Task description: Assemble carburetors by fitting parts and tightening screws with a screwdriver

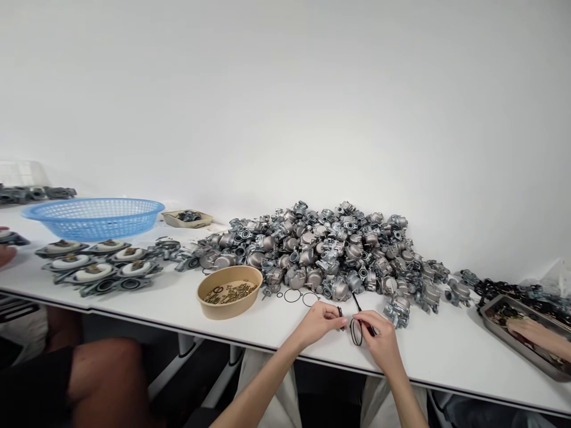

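My left hand [322,324] pinches a small black piece [341,318], perhaps a rubber ring seen edge-on. Close beside it, my right hand [378,336] is closed on a thin black stick-like tool [356,301] that points up and left. Black rubber rings [352,333] hang at the same fingers. On the white table just beyond my hands lie two thin rubber rings [292,290] and a smaller one [279,295]. Behind them rises a large pile of metal carburetors [307,255]. One carburetor [398,310] lies apart, near my right hand.
A tan bowl [209,309] of small brass parts stands to the left. Further left are carburetor bodies with white rings [93,273] and a blue basket [102,229]. At right, another person's hand [530,334] reaches into a metal tray [551,371]. Another person sits at left.
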### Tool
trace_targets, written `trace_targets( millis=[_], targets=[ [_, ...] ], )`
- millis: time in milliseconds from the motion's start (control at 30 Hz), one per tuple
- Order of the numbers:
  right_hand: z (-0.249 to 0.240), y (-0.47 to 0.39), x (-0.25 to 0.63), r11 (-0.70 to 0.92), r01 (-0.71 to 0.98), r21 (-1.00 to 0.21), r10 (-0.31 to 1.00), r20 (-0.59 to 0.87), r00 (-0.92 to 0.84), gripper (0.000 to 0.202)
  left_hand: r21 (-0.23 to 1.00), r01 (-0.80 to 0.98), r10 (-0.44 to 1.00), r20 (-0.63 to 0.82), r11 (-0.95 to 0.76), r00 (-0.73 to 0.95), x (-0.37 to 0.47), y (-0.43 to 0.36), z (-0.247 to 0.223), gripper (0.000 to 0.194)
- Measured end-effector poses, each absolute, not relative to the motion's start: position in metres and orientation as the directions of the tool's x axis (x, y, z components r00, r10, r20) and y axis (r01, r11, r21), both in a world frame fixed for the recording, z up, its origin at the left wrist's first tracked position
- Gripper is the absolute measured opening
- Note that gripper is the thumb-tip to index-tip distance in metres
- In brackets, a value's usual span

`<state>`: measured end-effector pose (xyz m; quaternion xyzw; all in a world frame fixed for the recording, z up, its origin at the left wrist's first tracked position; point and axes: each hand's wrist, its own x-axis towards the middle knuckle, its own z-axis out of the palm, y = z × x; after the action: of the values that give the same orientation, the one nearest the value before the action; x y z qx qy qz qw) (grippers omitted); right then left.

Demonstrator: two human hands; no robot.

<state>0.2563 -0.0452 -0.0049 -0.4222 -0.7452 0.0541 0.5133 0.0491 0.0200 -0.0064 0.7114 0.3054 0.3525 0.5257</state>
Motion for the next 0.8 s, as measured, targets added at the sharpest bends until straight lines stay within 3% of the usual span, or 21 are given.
trace_targets(
  millis=[233, 533, 800],
  targets=[
    [-0.004, -0.047, 0.254, 0.58, 0.638, -0.507, 0.724, 0.68, -0.119, 0.027, 0.947, 0.077, 0.747, 0.195, -0.313, 0.636, 0.05, 0.013, -0.005, 0.032],
    [-0.008, -0.046, 0.251, 0.549, 0.727, -0.413, 0.732, 0.657, -0.179, 0.03, 0.913, 0.142, 0.713, 0.194, -0.382, 0.674, 0.051, 0.009, -0.002, 0.018],
    [-0.014, -0.044, 0.254, 0.54, 0.704, -0.461, 0.766, 0.615, -0.184, 0.036, 0.909, 0.132, 0.694, 0.201, -0.395, 0.691, 0.051, 0.012, -0.003, 0.023]
  ],
)
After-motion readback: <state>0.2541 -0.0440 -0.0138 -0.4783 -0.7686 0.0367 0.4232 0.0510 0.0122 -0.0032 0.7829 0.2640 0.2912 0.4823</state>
